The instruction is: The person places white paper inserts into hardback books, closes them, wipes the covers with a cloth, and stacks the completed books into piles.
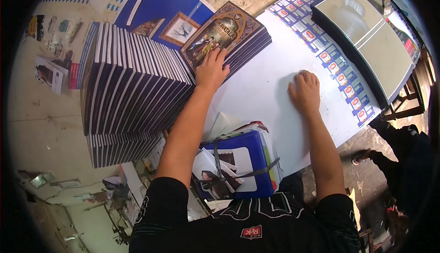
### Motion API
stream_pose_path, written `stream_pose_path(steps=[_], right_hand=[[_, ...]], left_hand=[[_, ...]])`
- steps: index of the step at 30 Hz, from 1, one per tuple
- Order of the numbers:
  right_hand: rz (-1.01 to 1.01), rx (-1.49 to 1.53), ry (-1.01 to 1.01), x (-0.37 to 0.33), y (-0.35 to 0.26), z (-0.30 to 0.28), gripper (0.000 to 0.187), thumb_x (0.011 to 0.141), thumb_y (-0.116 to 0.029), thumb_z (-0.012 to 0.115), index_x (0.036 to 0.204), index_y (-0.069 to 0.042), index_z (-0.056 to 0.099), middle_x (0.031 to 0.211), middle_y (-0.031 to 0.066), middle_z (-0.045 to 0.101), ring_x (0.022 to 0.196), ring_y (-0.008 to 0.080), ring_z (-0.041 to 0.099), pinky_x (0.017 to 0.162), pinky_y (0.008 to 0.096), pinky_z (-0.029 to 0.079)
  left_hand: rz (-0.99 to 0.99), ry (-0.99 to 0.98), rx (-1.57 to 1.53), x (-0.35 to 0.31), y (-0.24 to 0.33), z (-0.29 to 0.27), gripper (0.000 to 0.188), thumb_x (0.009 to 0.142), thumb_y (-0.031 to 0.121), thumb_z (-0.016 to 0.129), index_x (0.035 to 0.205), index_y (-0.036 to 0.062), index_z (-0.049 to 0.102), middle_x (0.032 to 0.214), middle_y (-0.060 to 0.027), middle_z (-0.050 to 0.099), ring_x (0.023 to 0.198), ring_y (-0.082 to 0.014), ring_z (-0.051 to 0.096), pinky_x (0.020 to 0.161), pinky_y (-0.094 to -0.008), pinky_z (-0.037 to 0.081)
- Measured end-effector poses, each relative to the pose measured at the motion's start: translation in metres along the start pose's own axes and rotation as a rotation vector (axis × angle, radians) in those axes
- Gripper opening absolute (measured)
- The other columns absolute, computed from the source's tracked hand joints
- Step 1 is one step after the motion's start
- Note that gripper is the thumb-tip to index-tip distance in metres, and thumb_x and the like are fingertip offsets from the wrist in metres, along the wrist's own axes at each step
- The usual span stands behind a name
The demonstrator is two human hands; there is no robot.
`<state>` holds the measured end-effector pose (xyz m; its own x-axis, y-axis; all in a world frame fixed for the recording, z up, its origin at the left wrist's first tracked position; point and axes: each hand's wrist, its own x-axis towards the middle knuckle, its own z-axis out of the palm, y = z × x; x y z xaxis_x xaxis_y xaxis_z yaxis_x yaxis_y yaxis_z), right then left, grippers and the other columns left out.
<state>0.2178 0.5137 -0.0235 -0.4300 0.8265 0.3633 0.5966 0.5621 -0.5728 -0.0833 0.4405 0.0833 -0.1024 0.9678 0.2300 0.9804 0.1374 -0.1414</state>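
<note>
My left hand (212,71) lies on the top book (224,31) of a small stack, its fingers stretched over the lower part of the illustrated brown cover. The stack sits at a slant on the white tabletop (261,83), with dark spines or edges facing right. My right hand (305,92) rests on the same tabletop, farther right, its fingers curled in loosely and nothing visible in them. Left of my left arm rises a tall stack of dark-covered books (133,79) with pale page edges.
Close to my body, a blue folder (256,161) and papers are bound with a dark strap. A large stack of beige printed sheets (366,33) stands at the far right. Blue printed sheets (156,5) lie behind the books. Another person's dark-clothed leg (389,166) shows at right.
</note>
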Motion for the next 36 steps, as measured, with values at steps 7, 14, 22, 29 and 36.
stream_pose_path(steps=[7,14,22,29,36], right_hand=[[0.021,-0.013,-0.015,0.0,-0.002,-0.002,0.024,0.082,-0.02,0.064,0.1,-0.004,0.06,0.114,0.0119,0.055,0.115,0.03,0.048,0.106,0.0428,0.034],[0.015,-0.01,-0.012,0.003,-0.003,-0.002,0.024,0.083,-0.02,0.063,0.1,-0.004,0.06,0.115,0.0117,0.055,0.116,0.0295,0.048,0.107,0.0426,0.033],[0.027,-0.015,-0.004,0.01,0.0,0.0,0.026,0.082,-0.02,0.065,0.103,-0.006,0.063,0.111,0.0098,0.058,0.114,0.0263,0.05,0.108,0.0424,0.031],[0.32,0.562,-0.226,0.122,-0.003,0.047,0.052,0.082,-0.01,0.057,0.134,-0.009,0.056,0.112,0.0191,0.064,0.103,0.034,0.062,0.093,0.0382,0.048],[0.308,0.601,-0.38,0.156,-0.007,0.06,0.059,0.077,0.001,0.055,0.135,-0.013,0.058,0.106,0.014,0.066,0.096,0.0276,0.064,0.089,0.0345,0.049]], left_hand=[[-0.007,0.011,0.091,-0.005,0.008,0.006,0.062,0.078,0.027,0.071,0.134,0.0103,0.05,0.135,-0.0102,0.053,0.121,-0.0295,0.053,0.093,-0.0404,0.052],[0.015,-0.002,0.135,-0.007,0.001,0.014,0.068,0.08,0.032,0.072,0.138,0.0096,0.046,0.139,-0.0119,0.049,0.126,-0.031,0.049,0.1,-0.0406,0.047],[-0.075,-0.001,0.23,-0.007,0.012,0.021,0.075,0.077,0.035,0.075,0.141,0.012,0.041,0.142,-0.0101,0.046,0.128,-0.03,0.045,0.094,-0.0485,0.044],[-0.074,-0.02,0.222,-0.011,0.01,0.023,0.078,0.076,0.036,0.076,0.141,0.0127,0.041,0.142,-0.0095,0.045,0.127,-0.0293,0.045,0.093,-0.0488,0.044],[-0.107,-0.048,0.224,-0.014,0.012,0.022,0.08,0.076,0.035,0.077,0.143,0.0161,0.039,0.145,-0.0062,0.043,0.132,-0.0236,0.042,0.093,-0.0458,0.041]])
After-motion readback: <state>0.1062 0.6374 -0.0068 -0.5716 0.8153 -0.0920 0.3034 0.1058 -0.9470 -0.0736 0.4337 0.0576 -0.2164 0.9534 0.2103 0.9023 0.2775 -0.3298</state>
